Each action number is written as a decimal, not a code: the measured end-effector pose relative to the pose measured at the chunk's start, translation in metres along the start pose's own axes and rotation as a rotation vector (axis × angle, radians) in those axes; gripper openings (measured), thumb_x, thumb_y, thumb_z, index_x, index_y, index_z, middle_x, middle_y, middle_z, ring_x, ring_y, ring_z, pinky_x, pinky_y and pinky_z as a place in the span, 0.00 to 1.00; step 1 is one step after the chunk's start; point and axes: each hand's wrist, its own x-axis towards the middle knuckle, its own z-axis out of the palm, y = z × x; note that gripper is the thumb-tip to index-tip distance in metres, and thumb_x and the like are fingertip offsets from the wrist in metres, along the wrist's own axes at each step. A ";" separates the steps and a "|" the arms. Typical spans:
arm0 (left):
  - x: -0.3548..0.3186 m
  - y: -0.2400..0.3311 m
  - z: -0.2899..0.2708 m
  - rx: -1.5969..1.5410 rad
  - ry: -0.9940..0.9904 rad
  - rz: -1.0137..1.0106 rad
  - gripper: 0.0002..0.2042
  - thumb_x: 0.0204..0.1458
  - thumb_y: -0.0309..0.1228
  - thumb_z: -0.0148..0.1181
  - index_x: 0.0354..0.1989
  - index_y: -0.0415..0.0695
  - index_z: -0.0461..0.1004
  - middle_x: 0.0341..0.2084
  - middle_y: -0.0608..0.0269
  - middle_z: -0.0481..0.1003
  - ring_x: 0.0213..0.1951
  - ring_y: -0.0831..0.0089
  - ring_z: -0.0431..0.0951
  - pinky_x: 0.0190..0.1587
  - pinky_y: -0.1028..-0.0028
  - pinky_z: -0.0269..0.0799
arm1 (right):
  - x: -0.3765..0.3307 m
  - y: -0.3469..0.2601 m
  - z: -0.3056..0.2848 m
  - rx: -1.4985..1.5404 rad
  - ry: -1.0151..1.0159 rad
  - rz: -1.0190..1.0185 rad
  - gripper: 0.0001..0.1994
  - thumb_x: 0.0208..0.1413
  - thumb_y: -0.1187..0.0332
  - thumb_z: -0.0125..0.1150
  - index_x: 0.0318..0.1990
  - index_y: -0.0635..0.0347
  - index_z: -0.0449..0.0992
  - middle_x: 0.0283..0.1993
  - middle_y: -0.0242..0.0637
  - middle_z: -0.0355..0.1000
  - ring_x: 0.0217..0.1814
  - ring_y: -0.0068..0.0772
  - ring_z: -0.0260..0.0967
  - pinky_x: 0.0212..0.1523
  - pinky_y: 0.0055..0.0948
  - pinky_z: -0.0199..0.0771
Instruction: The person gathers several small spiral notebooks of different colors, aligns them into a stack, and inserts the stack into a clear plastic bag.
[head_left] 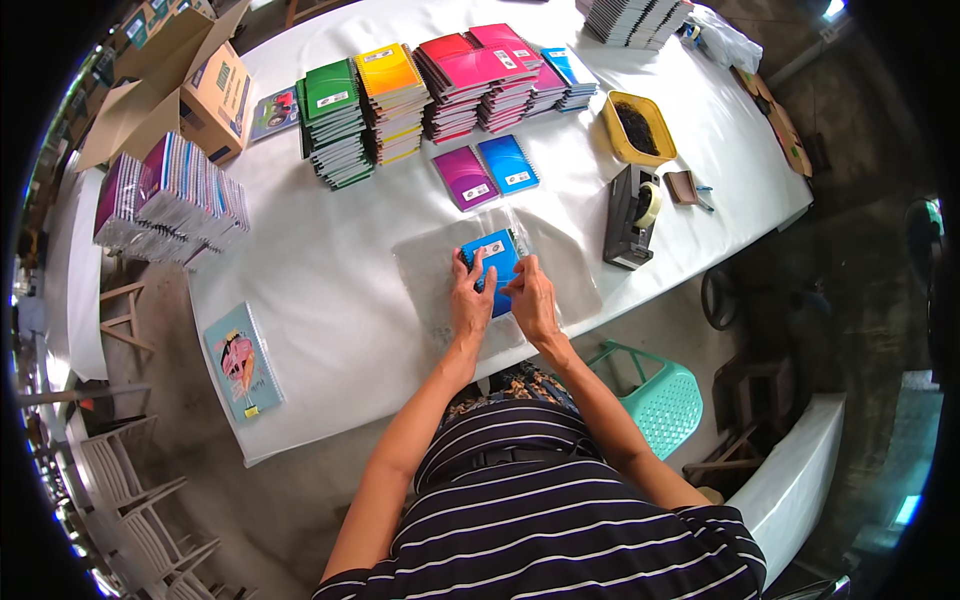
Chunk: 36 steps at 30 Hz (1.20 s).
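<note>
A blue spiral notebook lies on clear plastic bags near the table's front edge. Some of the plastic seems to cover it, though how far I cannot tell. My left hand rests over its left side, fingers apart, thumb and forefinger stretched across the cover. At the right edge, my right hand is closed, its fingers curled and pinched together; what sits between them is hidden. Just beyond the bags are a purple notebook and another blue notebook, side by side.
Stacks of green, yellow and red notebooks line the far side. A tape dispenser and a yellow tub stand right. Wrapped notebooks and an open carton are left. A green stool stands below the table.
</note>
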 end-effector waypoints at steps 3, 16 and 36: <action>-0.003 0.004 -0.002 -0.088 -0.025 -0.067 0.32 0.49 0.50 0.63 0.63 0.56 0.65 0.68 0.42 0.48 0.67 0.51 0.55 0.62 0.63 0.62 | -0.003 -0.001 0.004 0.018 -0.103 0.036 0.18 0.42 0.85 0.64 0.39 0.65 0.63 0.27 0.45 0.72 0.29 0.38 0.74 0.31 0.33 0.73; -0.004 -0.002 0.007 0.019 0.010 0.066 0.42 0.37 0.40 0.72 0.66 0.57 0.61 0.69 0.44 0.44 0.68 0.49 0.49 0.66 0.60 0.54 | 0.043 0.041 -0.072 0.913 -0.827 0.386 0.15 0.53 0.80 0.55 0.47 0.67 0.62 0.49 0.53 0.71 0.53 0.43 0.72 0.54 0.36 0.74; -0.010 0.008 0.007 -0.253 0.034 -0.026 0.50 0.38 0.20 0.65 0.71 0.43 0.39 0.69 0.46 0.48 0.70 0.62 0.46 0.69 0.70 0.40 | 0.212 0.032 0.033 0.267 -0.496 -0.785 0.08 0.47 0.77 0.65 0.35 0.62 0.75 0.39 0.39 0.73 0.40 0.40 0.70 0.43 0.35 0.69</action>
